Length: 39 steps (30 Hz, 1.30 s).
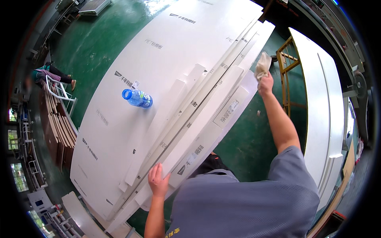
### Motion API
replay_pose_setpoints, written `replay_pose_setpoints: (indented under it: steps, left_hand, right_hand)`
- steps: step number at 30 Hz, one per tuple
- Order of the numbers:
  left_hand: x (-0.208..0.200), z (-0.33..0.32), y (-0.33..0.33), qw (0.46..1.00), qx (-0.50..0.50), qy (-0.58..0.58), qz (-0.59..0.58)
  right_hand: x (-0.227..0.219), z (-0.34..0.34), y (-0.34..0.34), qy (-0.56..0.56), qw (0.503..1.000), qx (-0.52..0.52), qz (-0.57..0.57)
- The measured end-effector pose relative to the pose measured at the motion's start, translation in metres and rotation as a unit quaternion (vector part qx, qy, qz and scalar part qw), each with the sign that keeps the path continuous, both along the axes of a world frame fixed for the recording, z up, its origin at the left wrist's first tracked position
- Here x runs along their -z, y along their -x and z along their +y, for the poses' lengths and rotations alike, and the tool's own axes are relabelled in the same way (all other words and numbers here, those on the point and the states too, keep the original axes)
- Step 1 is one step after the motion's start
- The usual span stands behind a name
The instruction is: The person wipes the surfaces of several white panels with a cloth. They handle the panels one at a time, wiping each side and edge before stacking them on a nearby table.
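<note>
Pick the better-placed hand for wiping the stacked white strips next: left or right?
Right, probably: the right hand grips a crumpled pale cloth near the far end of the stacked white strips. The left hand holds none and rests on them.

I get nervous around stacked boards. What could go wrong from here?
The blue bottle sits on the large white panel near the white strips; a bump might send it to the floor. The left hand rests on one of those strips, so it might get pinched if they shift.
</note>
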<state>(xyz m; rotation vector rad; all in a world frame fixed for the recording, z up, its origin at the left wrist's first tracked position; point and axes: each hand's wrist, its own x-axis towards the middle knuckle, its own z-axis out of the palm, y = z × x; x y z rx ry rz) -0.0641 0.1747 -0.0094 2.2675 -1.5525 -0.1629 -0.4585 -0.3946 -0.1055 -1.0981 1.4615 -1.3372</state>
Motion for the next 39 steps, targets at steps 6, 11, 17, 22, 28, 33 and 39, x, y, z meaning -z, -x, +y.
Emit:
replay_pose_setpoints:
  steps: [6, 11, 17, 22, 28, 33, 39]
  left_hand:
    - [-0.002, 0.013, -0.024, 0.995, -0.009, -0.020, 0.094]
    - [0.003, 0.010, -0.043, 0.995, 0.021, -0.050, 0.088]
    - [0.012, 0.010, -0.030, 0.996, 0.061, -0.041, 0.056]
    - [0.017, 0.020, -0.038, 0.992, 0.057, -0.061, 0.096]
    - [0.031, 0.030, -0.037, 0.994, 0.040, -0.067, 0.070]
    - [0.027, 0.024, -0.036, 0.995, 0.061, -0.056, 0.058]
    - [0.025, 0.028, -0.034, 0.995, 0.055, -0.072, 0.042]
  right_hand:
    - [0.031, 0.142, -0.008, -0.170, 0.937, -0.019, -0.305]
    - [0.006, 0.198, -0.021, -0.180, 0.925, -0.014, -0.334]
    - [-0.043, 0.235, -0.072, 0.047, 0.991, -0.112, 0.056]
    - [-0.088, 0.312, -0.185, 0.305, 0.817, -0.390, 0.294]
    - [-0.074, 0.302, -0.199, 0.177, 0.716, -0.481, 0.474]
    - [-0.065, 0.085, -0.140, 0.064, 0.752, -0.224, 0.617]
    - [-0.078, 0.171, -0.190, 0.067, 0.729, -0.324, 0.599]
